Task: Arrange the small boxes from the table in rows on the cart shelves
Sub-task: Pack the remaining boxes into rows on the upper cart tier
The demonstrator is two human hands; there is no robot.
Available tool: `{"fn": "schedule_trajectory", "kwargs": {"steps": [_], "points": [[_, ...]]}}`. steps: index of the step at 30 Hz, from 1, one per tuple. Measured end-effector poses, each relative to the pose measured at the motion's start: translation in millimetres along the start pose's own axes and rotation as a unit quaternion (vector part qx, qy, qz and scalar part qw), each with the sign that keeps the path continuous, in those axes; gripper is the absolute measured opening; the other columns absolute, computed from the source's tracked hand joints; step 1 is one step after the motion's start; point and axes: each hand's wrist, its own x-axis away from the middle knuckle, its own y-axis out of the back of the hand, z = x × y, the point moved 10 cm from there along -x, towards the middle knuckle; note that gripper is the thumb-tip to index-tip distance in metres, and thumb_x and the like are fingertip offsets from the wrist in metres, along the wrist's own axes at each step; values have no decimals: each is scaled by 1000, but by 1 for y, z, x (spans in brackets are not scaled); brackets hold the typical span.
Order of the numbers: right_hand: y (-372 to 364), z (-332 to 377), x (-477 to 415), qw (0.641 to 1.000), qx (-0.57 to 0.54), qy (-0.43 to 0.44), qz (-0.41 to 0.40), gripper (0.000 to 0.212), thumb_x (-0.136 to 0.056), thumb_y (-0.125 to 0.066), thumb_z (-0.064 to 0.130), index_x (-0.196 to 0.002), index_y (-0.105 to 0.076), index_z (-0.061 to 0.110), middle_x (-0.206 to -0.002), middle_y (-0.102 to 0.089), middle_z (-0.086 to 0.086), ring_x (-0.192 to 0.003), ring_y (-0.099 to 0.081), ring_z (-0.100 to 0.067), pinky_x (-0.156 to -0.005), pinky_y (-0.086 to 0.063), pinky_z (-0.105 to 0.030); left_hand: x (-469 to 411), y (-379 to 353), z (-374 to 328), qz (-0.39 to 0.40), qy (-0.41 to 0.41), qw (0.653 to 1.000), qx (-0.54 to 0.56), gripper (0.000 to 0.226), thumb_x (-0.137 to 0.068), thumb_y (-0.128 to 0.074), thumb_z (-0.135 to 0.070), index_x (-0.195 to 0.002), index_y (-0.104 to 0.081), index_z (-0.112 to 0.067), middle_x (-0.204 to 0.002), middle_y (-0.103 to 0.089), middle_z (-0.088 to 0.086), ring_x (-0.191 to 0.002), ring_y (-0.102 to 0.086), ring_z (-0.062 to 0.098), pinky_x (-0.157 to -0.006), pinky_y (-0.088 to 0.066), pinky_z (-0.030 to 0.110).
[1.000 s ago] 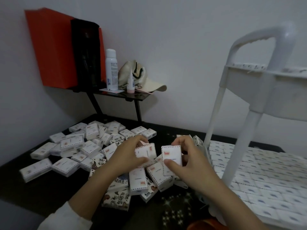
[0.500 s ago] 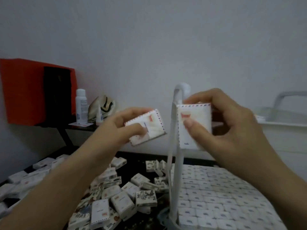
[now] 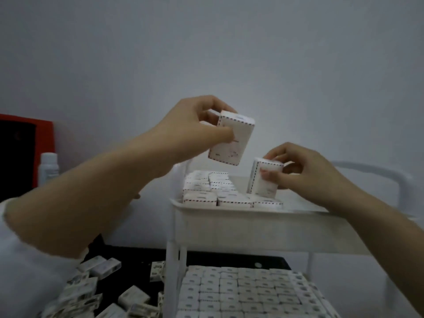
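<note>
Aloft, the left grip point(image 3: 195, 131) pinches a small box point(image 3: 231, 140) tilted above the cart's top shelf point(image 3: 252, 228), while the right grip point(image 3: 307, 173), fingers curled, holds a second box point(image 3: 263, 180) upright just beside the rows of boxes point(image 3: 206, 191) lying there; a packed layer of boxes point(image 3: 247, 292) lies below, and loose boxes point(image 3: 91, 286) litter the dark tabletop point(image 3: 137, 258) at left

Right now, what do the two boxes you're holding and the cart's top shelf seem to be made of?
The raised box and lower box: thin printed card, matte, judging by crisp folded edges and dashed border print. The top shelf: likely moulded white plastic, smooth with a rounded rim and dull sheen; painted metal can't be ruled out.
</note>
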Motion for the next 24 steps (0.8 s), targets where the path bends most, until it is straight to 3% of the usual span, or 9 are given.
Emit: {"fn": "schedule_trajectory", "kwargs": {"steps": [2,6,10,13,16,21,24], "points": [[-2,-7,2,1000,-15,-3,19,17,-77,-78,28,-87,-67,36,-92,-70,7,-82,-72,-13,-73,-61,-40,-15,-15,3,18,4,999,-46,18,-80,-73,-13,-91,-68,-28,-85,-72,-8,-76,-68,1,-58,-51,9],[-10,-15,3,996,-62,-24,54,9,-84,-72,24,-93,-70,26,-90,-71,3,-80,-72,-13,-67,-61,-29,-38,-43,12,56,12,989,-139,20,-82,-70,-15,-98,-64,-25,-92,-70,-7,-83,-68,6,-63,-58,19],[-31,-17,3,989,-39,-48,135,14,-93,-61,18,-102,-70,25,-96,-72,3,-76,-67,-1,-57,-51,-13,-57,-52,13,49,-4,972,-230,24,-81,-70,-18,-103,-62,-21,-105,-63,-5,-90,-61,10,-66,-52,19],[-40,-20,4,981,-37,-70,177,17,-93,-59,17,-106,-65,25,-95,-73,-1,-69,-63,4,-56,-48,-12,-66,-58,17,60,-2,961,-268,26,-81,-72,-22,-104,-62,-21,-109,-61,-4,-95,-58,12,-70,-50,21],[-46,-24,8,973,-11,-85,213,11,-93,-59,27,-102,-65,26,-101,-72,1,-80,-64,-3,-63,-51,-16,-69,-70,25,93,6,955,-282,28,-79,-76,-24,-104,-64,-22,-108,-63,-4,-95,-59,12,-71,-48,21],[-39,-20,6,982,54,-52,175,24,-94,-49,38,-91,-72,34,-105,-69,4,-90,-64,-16,-76,-54,-27,-62,-85,42,147,23,950,-275,42,-78,-79,-25,-114,-57,-26,-101,-63,-5,-77,-60,4,-61,-40,17],[-28,-11,3,989,100,-11,107,26,-87,-46,47,-90,-71,39,-93,-67,12,-72,-64,-7,-58,-54,-20,-55,-91,54,192,34,938,-286,36,-77,-80,-23,-107,-60,-27,-100,-66,-7,-74,-62,3,-57,-42,14]]}}
